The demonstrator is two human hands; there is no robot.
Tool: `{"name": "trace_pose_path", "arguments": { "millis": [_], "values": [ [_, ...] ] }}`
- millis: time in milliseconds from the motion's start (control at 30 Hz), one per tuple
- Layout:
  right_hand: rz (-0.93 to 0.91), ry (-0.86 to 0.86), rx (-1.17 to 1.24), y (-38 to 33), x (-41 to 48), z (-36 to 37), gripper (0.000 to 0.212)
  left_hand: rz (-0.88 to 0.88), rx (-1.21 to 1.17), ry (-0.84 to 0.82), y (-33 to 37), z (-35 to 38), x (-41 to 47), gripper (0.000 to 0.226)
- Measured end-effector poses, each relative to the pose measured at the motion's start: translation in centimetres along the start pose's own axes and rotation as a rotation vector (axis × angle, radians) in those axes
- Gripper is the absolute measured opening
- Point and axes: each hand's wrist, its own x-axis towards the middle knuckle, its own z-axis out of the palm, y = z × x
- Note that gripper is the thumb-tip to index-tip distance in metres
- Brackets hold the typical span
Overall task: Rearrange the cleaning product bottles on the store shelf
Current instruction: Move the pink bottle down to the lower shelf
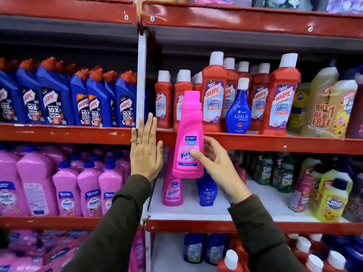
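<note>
My right hand (214,161) grips a pink Vanish bottle (189,122) upright in front of the red shelf edge (255,143), thumb across its label. My left hand (146,148) is flat and open just left of the bottle, fingers up, touching nothing. On the white shelf (255,205) behind stand another pink Vanish bottle (172,191) and a blue Ujala bottle (207,191). A second blue Ujala bottle (238,108) stands among red Harpic bathroom cleaner bottles (214,99) on the shelf above.
Blue Harpic bottles (55,99) fill the upper left shelf. Pink Shakti bottles (64,185) fill the left shelf below. Yellow Max Kleen bottles (332,201) and green ones (265,169) stand at the right. A white upright post (141,75) divides the bays.
</note>
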Motion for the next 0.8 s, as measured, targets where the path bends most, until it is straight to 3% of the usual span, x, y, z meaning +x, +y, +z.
{"name": "trace_pose_path", "arguments": {
  "millis": [300,600,800],
  "values": [
    [0.111,-0.035,-0.017,7.5,-5.2,1.9,0.047,-0.122,-0.016,-0.133,0.1,1.6,-11.7,0.068],
    [0.206,-0.021,0.018,14.7,-6.2,4.5,0.047,-0.197,0.162,-0.39,-0.9,3.6,-20.3,0.071],
    [0.278,-0.029,0.018,17.8,-5.1,5.9,0.05,-0.199,0.256,-0.398,-1.1,5.0,-22.2,0.071]
  ]
}}
